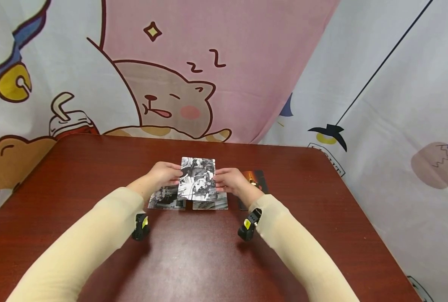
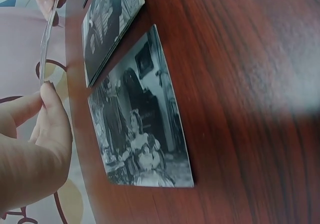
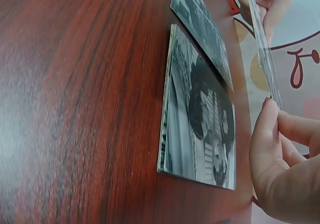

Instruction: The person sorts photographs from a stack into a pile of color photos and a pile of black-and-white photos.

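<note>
Both hands hold up a black-and-white photo card by its side edges, raised above the table. My left hand pinches its left edge between thumb and fingers, while my right hand pinches the right edge. Seen nearly edge-on in the right wrist view, the held card shows several thin edges, like a small stack. Below lie a photo card of a seated figure, on the left, and a neat pile of photo cards on the right, with a narrow gap between them.
A dark card with an orange picture lies to the right, partly hidden by my right hand and wrist. The reddish-brown wooden table reaches back to a printed cloth with cartoon animals.
</note>
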Available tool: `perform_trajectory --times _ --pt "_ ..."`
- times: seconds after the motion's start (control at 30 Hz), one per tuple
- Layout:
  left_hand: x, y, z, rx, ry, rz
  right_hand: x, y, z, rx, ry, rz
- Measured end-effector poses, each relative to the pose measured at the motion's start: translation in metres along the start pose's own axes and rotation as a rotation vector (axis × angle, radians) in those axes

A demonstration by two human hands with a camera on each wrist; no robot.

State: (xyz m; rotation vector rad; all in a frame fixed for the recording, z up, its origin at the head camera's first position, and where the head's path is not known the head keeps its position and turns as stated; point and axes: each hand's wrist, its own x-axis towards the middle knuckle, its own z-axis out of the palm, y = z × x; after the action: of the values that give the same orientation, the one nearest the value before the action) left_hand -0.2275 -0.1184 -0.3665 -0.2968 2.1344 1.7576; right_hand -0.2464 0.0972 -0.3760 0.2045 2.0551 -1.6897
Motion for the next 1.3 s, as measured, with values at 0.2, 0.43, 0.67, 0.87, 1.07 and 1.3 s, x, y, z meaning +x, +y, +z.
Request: perform_trajectory --times 0.2,0.43,0.67,0.87,1.07,1.3 --pt "-0.002 -0.003 -0.01 0.018 -0.004 -0.004 0.0 -0.002 0.011 0.017 0.007 -0.014" --pt "-0.005 -0.006 -0.022 0.027 0.002 -0.007 0.003 -0.006 0.024 0.048 0.017 -0.022" --pt "-0.007 -0.013 -0.035 0.002 0.001 -0.005 0.004 -0.004 0.035 0.057 -0.014 -0.013" --pt "-0.011 -0.016 -0.04 0.026 0.021 -0.025 0.006 -0.001 0.043 0.051 -0.042 -0.006" --pt "-0.017 -0.018 -0.046 0.019 0.032 -0.027 0.009 0.001 0.052 0.052 -0.06 0.008" --pt "-0.015 -0.024 -0.05 0.041 0.061 -0.034 0.01 0.001 0.06 0.036 -0.093 0.022"
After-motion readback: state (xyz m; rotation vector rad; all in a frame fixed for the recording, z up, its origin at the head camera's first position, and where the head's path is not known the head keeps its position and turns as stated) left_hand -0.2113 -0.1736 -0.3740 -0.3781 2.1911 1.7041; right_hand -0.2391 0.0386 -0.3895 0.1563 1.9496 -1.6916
